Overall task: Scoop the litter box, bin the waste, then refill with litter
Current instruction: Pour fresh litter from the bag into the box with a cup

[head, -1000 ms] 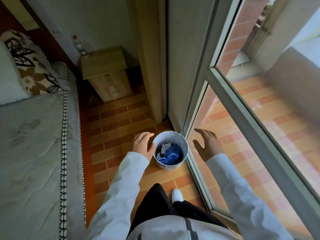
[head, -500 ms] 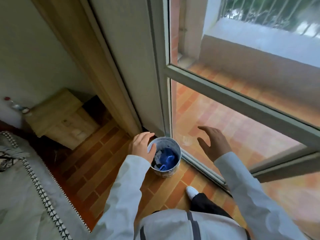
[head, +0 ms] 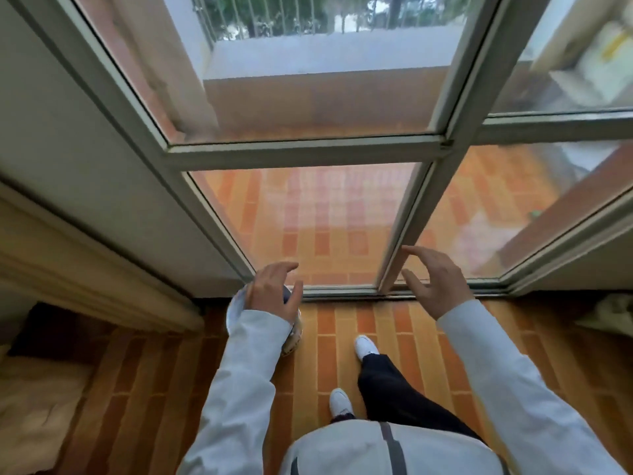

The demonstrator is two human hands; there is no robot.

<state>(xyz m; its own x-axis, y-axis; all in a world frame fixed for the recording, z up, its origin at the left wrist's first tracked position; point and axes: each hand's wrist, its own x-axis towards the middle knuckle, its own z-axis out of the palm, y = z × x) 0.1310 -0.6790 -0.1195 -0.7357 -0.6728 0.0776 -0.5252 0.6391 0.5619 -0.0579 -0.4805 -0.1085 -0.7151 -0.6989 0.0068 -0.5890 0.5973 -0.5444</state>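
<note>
Head view: no legible writing anywhere. Left hand [head: 274, 296] hovers over the white bin [head: 236, 305], fingers spread and loosely bent, released, holding nothing; bin stands on the tiled floor [head: 342, 354] by the glass door [head: 308, 217], mostly hidden beneath hand and sleeve. Right hand [head: 435, 279] raised near the door frame, well apart from the bin, fingers relaxed, empty.

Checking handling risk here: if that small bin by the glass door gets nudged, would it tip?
Probably easily. The bin looks small and narrow-based on smooth floor tiles, so likely light. The left hand hovers over it and hides its contents.
</note>
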